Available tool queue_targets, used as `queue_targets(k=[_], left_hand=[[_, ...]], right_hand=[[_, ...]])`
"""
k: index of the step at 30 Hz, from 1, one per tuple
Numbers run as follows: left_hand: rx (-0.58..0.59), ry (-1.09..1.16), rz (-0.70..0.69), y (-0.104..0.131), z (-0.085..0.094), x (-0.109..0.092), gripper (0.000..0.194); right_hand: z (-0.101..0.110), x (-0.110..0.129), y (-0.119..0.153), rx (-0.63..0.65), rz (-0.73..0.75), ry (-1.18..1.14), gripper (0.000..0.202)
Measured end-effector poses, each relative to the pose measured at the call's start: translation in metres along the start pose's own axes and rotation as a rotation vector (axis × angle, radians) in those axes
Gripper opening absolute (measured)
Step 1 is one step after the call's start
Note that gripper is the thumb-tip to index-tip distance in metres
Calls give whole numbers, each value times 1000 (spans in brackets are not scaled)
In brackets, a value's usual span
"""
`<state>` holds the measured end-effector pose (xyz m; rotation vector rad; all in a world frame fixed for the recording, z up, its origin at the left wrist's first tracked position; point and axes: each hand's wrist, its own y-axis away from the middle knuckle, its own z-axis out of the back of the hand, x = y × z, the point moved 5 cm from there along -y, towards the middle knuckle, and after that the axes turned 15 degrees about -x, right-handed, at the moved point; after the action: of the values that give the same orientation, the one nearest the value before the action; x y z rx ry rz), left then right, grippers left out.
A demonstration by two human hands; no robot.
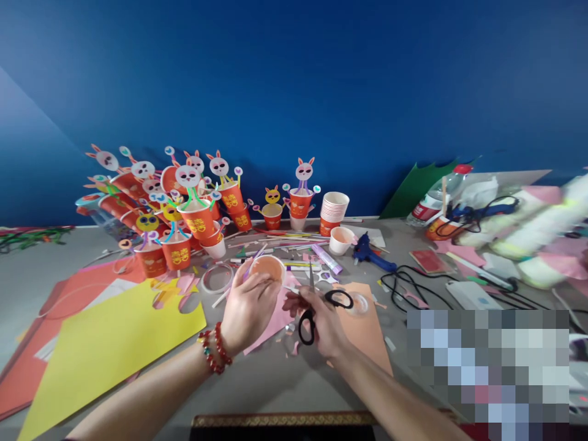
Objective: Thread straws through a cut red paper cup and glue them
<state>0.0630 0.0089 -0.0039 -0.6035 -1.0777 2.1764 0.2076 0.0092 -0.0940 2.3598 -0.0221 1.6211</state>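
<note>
A paper cup (271,264) with an orange inside is tilted with its mouth toward me, and my left hand (245,309) is closed around its side. A pair of black-handled scissors (306,326) rests in my right hand (324,321), the blades pointing away and the loops spread apart. The fingertips of that hand are close to the cup's lower right side; whether they touch it or pinch something small I cannot tell. Beneath the hands lie a pink paper sheet (274,327), an orange paper sheet (367,337) and small paper scraps.
Cups with animal-face figures (199,217) crowd the back left. A cup stack (334,211) and an orange-lined cup (341,240) stand at centre back. A blue glue gun (374,256), black cables (407,288) and a bottle (438,196) are rightward. Yellow paper (119,343) covers the left.
</note>
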Motion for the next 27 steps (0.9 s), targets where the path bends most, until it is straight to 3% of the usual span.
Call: queue_targets(k=[2, 6, 9, 11, 16, 19, 21, 25, 27], left_hand=[[29, 53, 104, -2, -1, 6, 17], [146, 161, 299, -8, -4, 17, 21], [183, 181, 330, -10, -4, 17, 23], [128, 132, 251, -10, -1, 12, 20], [-10, -29, -54, -4, 3, -5, 21], [-22, -46, -93, -4, 1, -6, 23], [-5, -1, 1, -6, -1, -1, 19], [94, 164, 267, -14, -5, 13, 20], [173, 214, 333, -15, -7, 15, 23]], right_hand=[[0, 7, 1, 18, 113, 61, 39], [1, 30, 9, 83, 497, 257, 28], [0, 42, 17, 123, 696, 343, 25], [-1, 39, 15, 108, 601, 320, 27], [-1, 15, 5, -20, 119, 75, 39], [-2, 6, 2, -41, -31, -17, 41], [-1, 13, 2, -11, 90, 33, 40], [0, 38, 11, 77, 545, 277, 33], [1, 44, 15, 94, 643, 324, 28]])
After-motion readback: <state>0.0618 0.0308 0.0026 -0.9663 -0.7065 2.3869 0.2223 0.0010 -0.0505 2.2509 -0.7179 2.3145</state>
